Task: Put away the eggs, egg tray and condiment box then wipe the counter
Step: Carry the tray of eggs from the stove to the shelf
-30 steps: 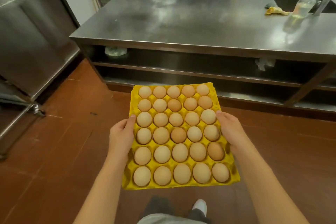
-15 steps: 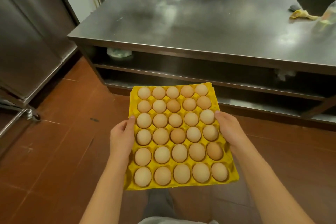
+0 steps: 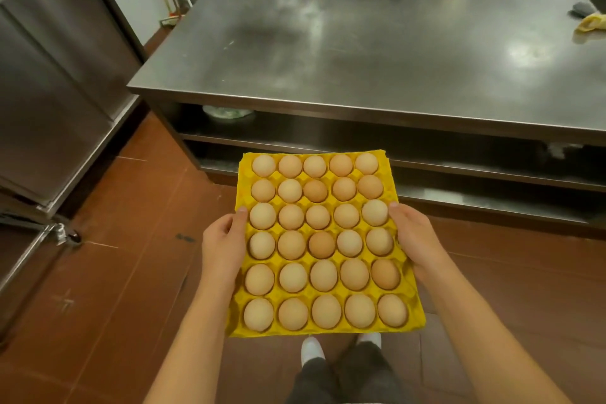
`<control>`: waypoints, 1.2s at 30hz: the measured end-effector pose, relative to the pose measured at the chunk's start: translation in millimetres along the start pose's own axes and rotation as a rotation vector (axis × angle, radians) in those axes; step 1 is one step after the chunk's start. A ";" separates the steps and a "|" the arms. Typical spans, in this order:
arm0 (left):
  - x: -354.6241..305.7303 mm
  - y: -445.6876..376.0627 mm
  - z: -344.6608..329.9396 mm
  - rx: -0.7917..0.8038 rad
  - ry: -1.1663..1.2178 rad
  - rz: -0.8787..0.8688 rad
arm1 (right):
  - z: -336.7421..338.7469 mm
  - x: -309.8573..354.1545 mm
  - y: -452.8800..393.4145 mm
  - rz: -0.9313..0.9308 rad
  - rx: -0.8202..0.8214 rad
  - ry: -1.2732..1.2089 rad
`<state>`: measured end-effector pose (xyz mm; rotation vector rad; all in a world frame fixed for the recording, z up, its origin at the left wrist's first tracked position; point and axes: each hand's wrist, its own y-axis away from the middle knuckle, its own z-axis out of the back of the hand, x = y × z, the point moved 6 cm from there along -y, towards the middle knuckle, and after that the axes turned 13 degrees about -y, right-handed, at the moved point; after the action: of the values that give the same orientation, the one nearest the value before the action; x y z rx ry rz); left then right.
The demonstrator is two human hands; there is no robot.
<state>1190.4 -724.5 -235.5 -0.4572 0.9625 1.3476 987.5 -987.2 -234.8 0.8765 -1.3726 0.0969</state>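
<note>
Head view: fingers of both hands hidden under the egg tray (image 3: 241,180), only thumbs show on its rim. Yellow cloth (image 3: 590,30) cut off at right edge; item on the shelf under the counter (image 3: 360,43) too dark to identify. Tray is yellow, held level over the floor just in front of the counter, all 30 cups filled with tan-brown eggs (image 3: 319,244). Left hand (image 3: 223,248) grips the left edge, right hand (image 3: 414,239) grips the right.

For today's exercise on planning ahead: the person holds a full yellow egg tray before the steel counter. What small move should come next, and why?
Probably carry the egg tray forward, kept level. Left hand and right hand grip its opposite edges, every cup holds an egg, and it hangs unsupported over the floor.
</note>
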 end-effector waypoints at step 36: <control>-14.0 -247.2 22.8 0.093 -0.005 0.029 | -163.9 29.6 -182.4 -0.059 -0.008 -0.043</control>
<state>1432.6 -768.2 -271.1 -0.3702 1.0261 1.3231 1225.1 -1029.0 -287.8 0.9167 -1.3844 0.0274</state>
